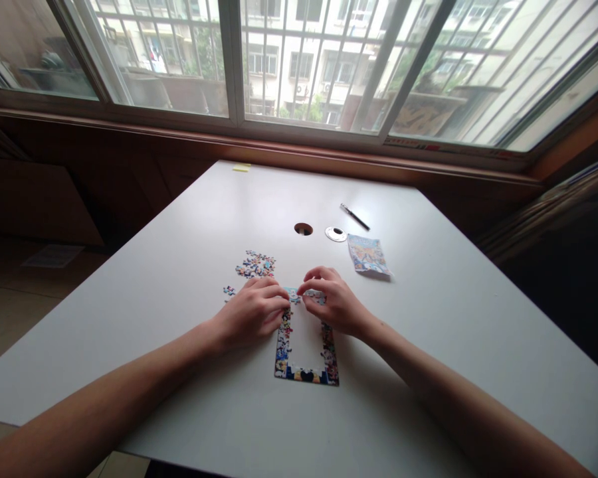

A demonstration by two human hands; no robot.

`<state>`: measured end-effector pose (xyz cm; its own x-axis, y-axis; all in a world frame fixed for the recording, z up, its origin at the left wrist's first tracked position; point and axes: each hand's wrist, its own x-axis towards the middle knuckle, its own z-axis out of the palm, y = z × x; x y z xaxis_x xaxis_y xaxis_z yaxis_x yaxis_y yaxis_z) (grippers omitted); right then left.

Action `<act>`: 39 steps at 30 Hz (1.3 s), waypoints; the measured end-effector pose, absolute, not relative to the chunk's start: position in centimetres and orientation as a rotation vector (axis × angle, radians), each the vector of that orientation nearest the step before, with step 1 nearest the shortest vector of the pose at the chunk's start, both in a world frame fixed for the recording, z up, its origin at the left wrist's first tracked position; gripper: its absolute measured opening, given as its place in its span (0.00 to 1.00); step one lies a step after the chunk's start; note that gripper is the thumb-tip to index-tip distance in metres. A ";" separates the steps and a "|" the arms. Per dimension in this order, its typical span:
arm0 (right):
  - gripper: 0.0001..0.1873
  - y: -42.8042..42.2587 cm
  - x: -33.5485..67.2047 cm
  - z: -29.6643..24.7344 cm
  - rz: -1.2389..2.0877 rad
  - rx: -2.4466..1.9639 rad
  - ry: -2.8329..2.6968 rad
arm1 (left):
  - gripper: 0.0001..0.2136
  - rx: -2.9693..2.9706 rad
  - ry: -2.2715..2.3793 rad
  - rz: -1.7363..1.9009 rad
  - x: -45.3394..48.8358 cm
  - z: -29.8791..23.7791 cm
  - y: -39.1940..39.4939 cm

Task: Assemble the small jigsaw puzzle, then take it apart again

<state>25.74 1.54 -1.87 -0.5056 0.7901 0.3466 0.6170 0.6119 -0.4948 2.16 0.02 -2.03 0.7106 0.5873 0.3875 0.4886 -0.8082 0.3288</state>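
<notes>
A jigsaw puzzle border (306, 377) lies on the white table, its pieces joined into an upright rectangle with a bare middle. My left hand (254, 307) rests over its upper left corner, fingers curled together at the edge; what lies under the fingertips is hidden. My right hand (336, 302) is at the top side, its thumb and index finger brought close together at a light blue puzzle piece (294, 295). Just beyond my left hand is a pile of loose puzzle pieces (256, 264). A few more loose pieces (228, 291) lie to the left of that hand.
A crumpled picture sheet or packet (369, 255) lies right of the puzzle. Behind it are a round silver cover (335, 234), a pen (355, 217) and a cable hole (303, 229) in the table. A yellow sticker (241, 168) marks the far edge, below the barred window.
</notes>
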 end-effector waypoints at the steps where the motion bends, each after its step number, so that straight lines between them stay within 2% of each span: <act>1: 0.10 1.5 25.7 -1.8 0.393 -1.062 -2.336 | 0.10 2.716 0.870 0.711 2.2 -2.0 0.0; 5: 0.18 1.0 25.6 -1.8 0.280 -0.973 -2.502 | 0.11 2.718 0.882 0.695 2.1 -2.0 0.0; 9: 0.19 1.0 25.5 -1.7 0.252 -0.999 -2.468 | 0.10 2.713 0.888 0.707 2.2 -2.0 -0.1; 16: 0.07 4.2 28.4 -2.7 0.438 -1.330 -1.901 | 0.09 2.546 0.891 0.912 1.8 -1.9 0.6; 21: 0.03 5.0 29.8 -3.8 0.623 -1.371 -1.754 | 0.05 2.367 1.267 1.107 -1.9 -0.5 3.8; 27: 0.03 4.6 29.5 -3.8 0.589 -1.367 -1.816 | 0.07 2.357 1.457 0.844 -6.7 0.0 6.9; 36: 0.02 4.8 29.7 -3.9 0.593 -1.364 -1.815 | 0.06 2.415 1.016 0.504 -5.7 1.4 5.4; 39: 0.02 4.8 29.7 -4.0 0.601 -1.361 -1.820 | 0.09 2.459 0.934 0.425 -5.2 1.4 4.9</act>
<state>29.68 4.77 -3.96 -0.1321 0.9453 0.2984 0.5815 0.3177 -0.7489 -5.16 4.95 1.43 0.7199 0.6841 0.1172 0.5375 -0.6563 0.5294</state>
